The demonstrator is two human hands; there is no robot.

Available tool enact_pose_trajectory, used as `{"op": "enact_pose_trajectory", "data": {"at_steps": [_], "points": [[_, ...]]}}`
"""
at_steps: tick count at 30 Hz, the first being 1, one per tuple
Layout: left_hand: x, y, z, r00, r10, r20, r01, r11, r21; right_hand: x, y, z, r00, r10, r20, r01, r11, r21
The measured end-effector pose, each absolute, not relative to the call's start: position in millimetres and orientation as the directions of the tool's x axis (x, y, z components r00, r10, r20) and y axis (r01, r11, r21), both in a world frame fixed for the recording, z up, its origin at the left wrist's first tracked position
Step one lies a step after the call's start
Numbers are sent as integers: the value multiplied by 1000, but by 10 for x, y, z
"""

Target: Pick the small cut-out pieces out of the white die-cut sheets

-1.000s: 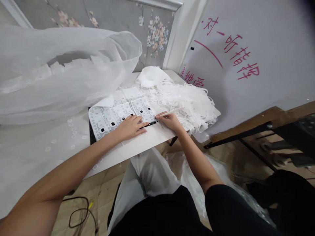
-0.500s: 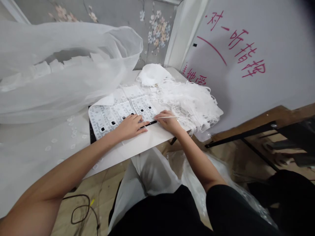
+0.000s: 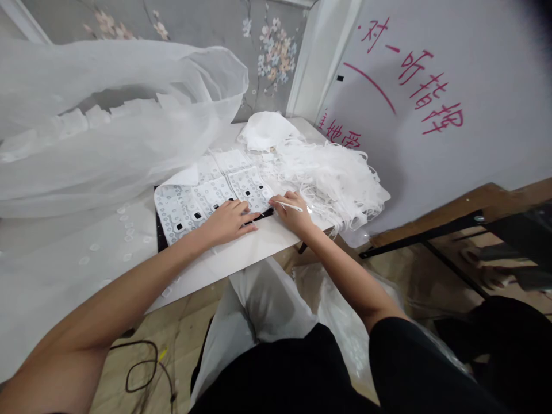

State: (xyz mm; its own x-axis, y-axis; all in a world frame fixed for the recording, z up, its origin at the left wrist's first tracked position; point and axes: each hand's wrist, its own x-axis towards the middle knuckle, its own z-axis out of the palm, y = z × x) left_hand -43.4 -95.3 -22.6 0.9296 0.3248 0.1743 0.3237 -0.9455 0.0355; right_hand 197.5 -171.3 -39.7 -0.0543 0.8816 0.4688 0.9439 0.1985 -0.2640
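Observation:
A white lace sheet (image 3: 202, 201) with punched-out shapes and dark square holes lies on a black mat on the white table (image 3: 241, 253). My left hand (image 3: 230, 220) rests flat on its near edge, fingers stretched toward the right. Just to the right, my right hand (image 3: 292, 211) is closed in a pinch around a thin white stick-like tool (image 3: 288, 205), whose tip touches the sheet's right edge. The two hands almost meet.
A heap of white trimmed strips (image 3: 336, 178) lies right of the sheet. Sheer white fabric (image 3: 107, 126) billows over the table's left. Small cut-out pieces (image 3: 125, 224) dot the table. A board with red writing (image 3: 409, 86) leans at right. A cable (image 3: 142, 368) lies on the floor.
My right hand has shifted slightly left along the sheet's edge, and the tool in it has tilted lower. The left hand stays put.

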Motion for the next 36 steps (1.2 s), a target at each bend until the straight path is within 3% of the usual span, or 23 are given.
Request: {"op": "enact_pose_trajectory", "data": {"at_steps": [4,7,12,17,23,28,32,36], "points": [[-432,-952,-225,932,313,181,311,-950,39,1996,-1670,-425,30,883,468,935,140,-324],[-436,-951,-233,933,308,188,305,-951,43,2055,-1620,-427,173,861,479,893,68,-446],[-454,-950,-261,929,312,199,306,-950,60,2125,-1588,-378,355,812,463,712,86,-696],[-477,-909,-281,922,313,230,290,-948,130,2153,-1625,-342,566,724,394,516,62,-854],[-486,-870,-251,917,337,214,296,-934,203,2165,-1624,-351,598,735,320,424,49,-904],[-415,-926,-191,895,400,200,378,-915,141,2191,-1617,-354,614,726,310,436,15,-900],[-240,-859,-140,852,493,174,465,-867,181,2229,-1618,-360,617,725,307,447,-1,-895],[6,-726,-96,841,522,141,507,-852,126,2262,-1626,-339,631,677,380,501,20,-865]]}}
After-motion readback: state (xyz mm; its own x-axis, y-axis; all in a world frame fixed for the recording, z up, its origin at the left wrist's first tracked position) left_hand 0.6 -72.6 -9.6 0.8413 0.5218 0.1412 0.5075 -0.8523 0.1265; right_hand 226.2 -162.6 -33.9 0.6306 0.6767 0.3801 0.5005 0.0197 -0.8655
